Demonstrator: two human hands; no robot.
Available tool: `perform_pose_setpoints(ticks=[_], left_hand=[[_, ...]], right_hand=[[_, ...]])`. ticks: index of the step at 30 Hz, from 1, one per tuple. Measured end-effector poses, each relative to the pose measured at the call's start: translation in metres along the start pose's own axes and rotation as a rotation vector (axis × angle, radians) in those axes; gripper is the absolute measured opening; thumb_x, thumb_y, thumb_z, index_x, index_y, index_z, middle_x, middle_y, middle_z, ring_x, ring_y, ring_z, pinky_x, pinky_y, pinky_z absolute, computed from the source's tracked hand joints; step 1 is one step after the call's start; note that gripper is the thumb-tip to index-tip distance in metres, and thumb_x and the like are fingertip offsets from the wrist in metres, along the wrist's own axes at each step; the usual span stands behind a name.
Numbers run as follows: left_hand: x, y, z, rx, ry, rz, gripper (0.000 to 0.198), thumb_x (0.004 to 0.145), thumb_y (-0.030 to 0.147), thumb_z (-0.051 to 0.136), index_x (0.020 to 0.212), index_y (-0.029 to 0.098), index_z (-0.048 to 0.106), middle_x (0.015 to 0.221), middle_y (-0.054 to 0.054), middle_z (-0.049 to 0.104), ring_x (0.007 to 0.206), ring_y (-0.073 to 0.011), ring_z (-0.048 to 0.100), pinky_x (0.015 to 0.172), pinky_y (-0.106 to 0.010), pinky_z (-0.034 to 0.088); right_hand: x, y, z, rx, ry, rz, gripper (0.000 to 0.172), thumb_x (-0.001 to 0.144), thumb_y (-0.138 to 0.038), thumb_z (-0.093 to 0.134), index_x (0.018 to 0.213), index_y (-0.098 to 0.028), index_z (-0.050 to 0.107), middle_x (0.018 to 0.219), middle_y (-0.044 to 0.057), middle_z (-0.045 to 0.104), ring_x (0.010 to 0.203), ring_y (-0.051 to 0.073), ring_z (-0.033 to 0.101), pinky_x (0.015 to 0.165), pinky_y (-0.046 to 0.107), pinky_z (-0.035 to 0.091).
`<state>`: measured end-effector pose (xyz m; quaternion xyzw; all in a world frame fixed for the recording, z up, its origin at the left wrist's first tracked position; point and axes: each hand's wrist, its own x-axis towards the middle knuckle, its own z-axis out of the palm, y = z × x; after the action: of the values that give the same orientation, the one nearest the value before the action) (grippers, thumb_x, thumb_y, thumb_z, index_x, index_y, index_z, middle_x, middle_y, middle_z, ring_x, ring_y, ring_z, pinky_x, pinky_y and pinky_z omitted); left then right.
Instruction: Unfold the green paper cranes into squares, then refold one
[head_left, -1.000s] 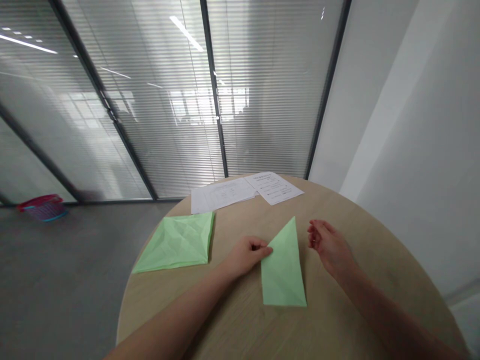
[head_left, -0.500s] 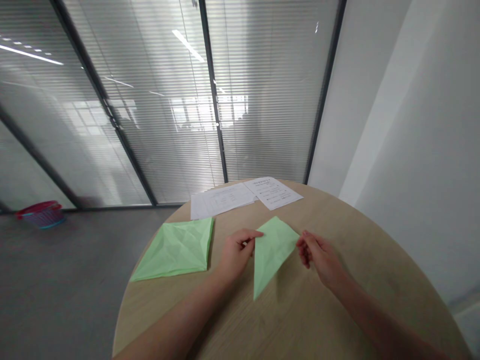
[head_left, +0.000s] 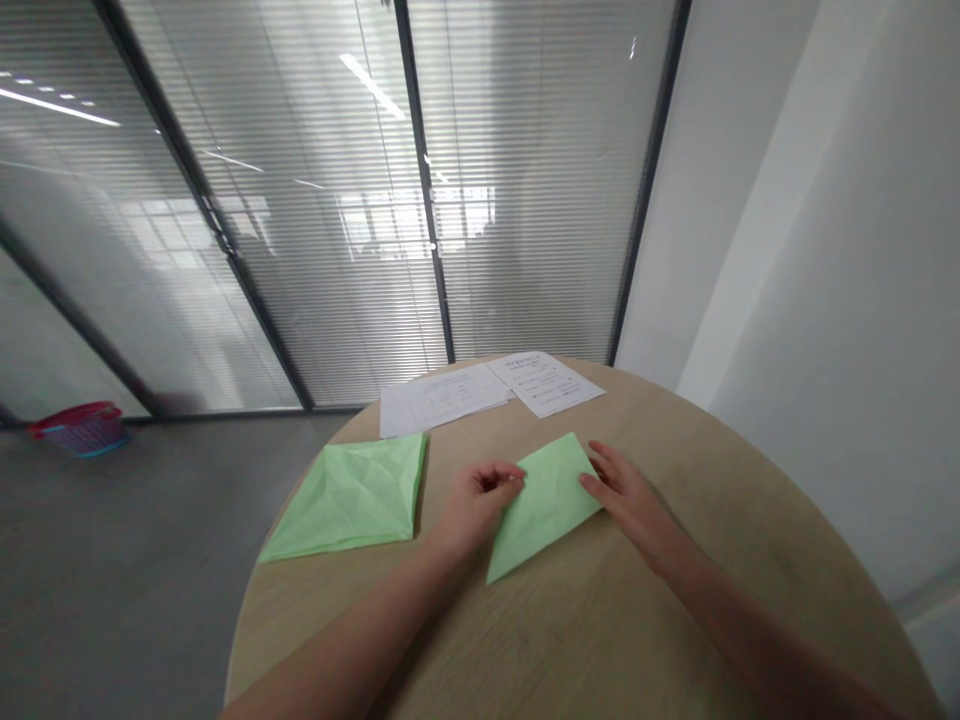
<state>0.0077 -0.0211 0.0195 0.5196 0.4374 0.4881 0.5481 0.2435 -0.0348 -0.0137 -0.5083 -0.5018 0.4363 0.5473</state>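
Observation:
A folded piece of light green paper (head_left: 544,500) is held between my two hands, just over the tabletop, one corner pointing down and to the left. My left hand (head_left: 487,495) pinches its left edge between thumb and fingers. At the right edge, my right hand (head_left: 622,495) has its thumb on the near face while the index finger reaches past the upper right corner; the other fingers are partly hidden. To the left lies a pile of larger, creased green paper sheets (head_left: 356,495), apart from both hands.
The round wooden table (head_left: 720,560) has a curved edge on both sides. White printed sheets (head_left: 551,385) lie at its far side, in front of a glass partition with blinds (head_left: 367,300). A red and blue basket (head_left: 82,430) stands on the floor at the left.
The folded green paper has turned clockwise, its lower tip moving left. My right hand has moved from a pinch at the right corner to a wider hold along the right edge.

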Motion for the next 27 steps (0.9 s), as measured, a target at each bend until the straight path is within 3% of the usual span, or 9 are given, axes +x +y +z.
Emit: perform_pose_setpoints(ticks=[2, 4, 6, 8, 13, 17, 19, 22, 27], left_hand=[[0.001, -0.003, 0.001, -0.024, -0.005, 0.037, 0.031, 0.065, 0.03, 0.087, 0.09, 0.017, 0.072, 0.069, 0.002, 0.063, 0.058, -0.0094, 0.052, 0.056, -0.022, 0.036], [0.003, -0.005, -0.001, -0.042, -0.02, 0.052, 0.042, 0.066, 0.029, 0.088, 0.101, 0.018, 0.069, 0.068, 0.005, 0.061, 0.055, -0.0083, 0.049, 0.055, -0.021, 0.034], [0.005, -0.006, -0.004, -0.014, -0.07, 0.013, 0.049, 0.068, 0.033, 0.088, 0.11, 0.019, 0.067, 0.064, 0.007, 0.057, 0.051, -0.0079, 0.046, 0.052, -0.021, 0.03], [0.006, -0.008, -0.007, 0.038, -0.149, -0.06, 0.046, 0.071, 0.04, 0.086, 0.107, 0.017, 0.068, 0.061, 0.006, 0.056, 0.05, -0.0085, 0.045, 0.051, -0.021, 0.029], [0.008, -0.013, -0.007, 0.098, -0.229, -0.145, 0.036, 0.071, 0.045, 0.086, 0.082, 0.017, 0.066, 0.063, 0.003, 0.061, 0.055, -0.0106, 0.051, 0.054, -0.023, 0.034], [0.007, -0.014, -0.005, 0.11, -0.134, -0.179, 0.034, 0.077, 0.048, 0.08, 0.08, 0.018, 0.064, 0.063, 0.004, 0.058, 0.055, -0.0106, 0.05, 0.054, -0.023, 0.034], [0.006, -0.014, -0.006, 0.12, -0.104, -0.204, 0.036, 0.079, 0.052, 0.076, 0.08, 0.017, 0.065, 0.063, 0.004, 0.057, 0.054, -0.0106, 0.049, 0.053, -0.023, 0.033], [0.006, -0.016, -0.008, 0.143, -0.13, -0.198, 0.038, 0.077, 0.053, 0.078, 0.082, 0.017, 0.067, 0.063, 0.003, 0.057, 0.053, -0.0105, 0.047, 0.051, -0.024, 0.031], [0.009, -0.02, -0.008, 0.128, -0.142, -0.146, 0.033, 0.073, 0.043, 0.08, 0.086, 0.016, 0.069, 0.068, 0.0, 0.064, 0.058, -0.0122, 0.052, 0.056, -0.024, 0.036]], right_hand=[[-0.005, -0.005, 0.003, 0.033, -0.154, 0.088, 0.061, 0.081, -0.057, 0.074, 0.131, -0.023, 0.061, 0.123, 0.013, 0.072, 0.103, 0.028, 0.072, 0.078, 0.038, 0.062], [-0.01, -0.009, 0.006, -0.027, -0.22, 0.129, 0.054, 0.08, -0.056, 0.075, 0.119, -0.021, 0.066, 0.104, 0.01, 0.075, 0.08, 0.023, 0.072, 0.063, 0.031, 0.059], [-0.013, -0.012, 0.007, -0.099, -0.201, 0.121, 0.051, 0.077, -0.054, 0.077, 0.113, -0.02, 0.066, 0.089, 0.005, 0.074, 0.063, 0.017, 0.067, 0.055, 0.027, 0.055], [-0.014, -0.013, 0.008, -0.142, -0.159, 0.101, 0.049, 0.076, -0.051, 0.078, 0.112, -0.02, 0.067, 0.081, 0.002, 0.071, 0.054, 0.015, 0.062, 0.051, 0.026, 0.052], [-0.014, -0.009, 0.006, -0.187, -0.116, 0.058, 0.043, 0.077, -0.048, 0.075, 0.11, -0.021, 0.073, 0.074, 0.001, 0.07, 0.049, 0.014, 0.059, 0.048, 0.025, 0.049], [-0.014, -0.004, 0.004, -0.186, -0.106, 0.006, 0.04, 0.08, -0.048, 0.072, 0.111, -0.023, 0.077, 0.075, 0.001, 0.07, 0.049, 0.013, 0.057, 0.048, 0.024, 0.046], [-0.015, -0.005, 0.005, -0.174, -0.114, -0.021, 0.037, 0.079, -0.048, 0.072, 0.107, -0.024, 0.078, 0.085, 0.003, 0.073, 0.05, 0.012, 0.057, 0.048, 0.024, 0.046], [-0.017, -0.007, 0.007, -0.173, -0.149, -0.058, 0.034, 0.079, -0.046, 0.073, 0.104, -0.025, 0.08, 0.104, 0.006, 0.074, 0.058, 0.013, 0.059, 0.049, 0.025, 0.049], [-0.018, -0.006, 0.01, -0.182, -0.137, -0.035, 0.038, 0.078, -0.044, 0.073, 0.111, -0.025, 0.079, 0.101, 0.006, 0.074, 0.053, 0.011, 0.056, 0.047, 0.025, 0.049]])
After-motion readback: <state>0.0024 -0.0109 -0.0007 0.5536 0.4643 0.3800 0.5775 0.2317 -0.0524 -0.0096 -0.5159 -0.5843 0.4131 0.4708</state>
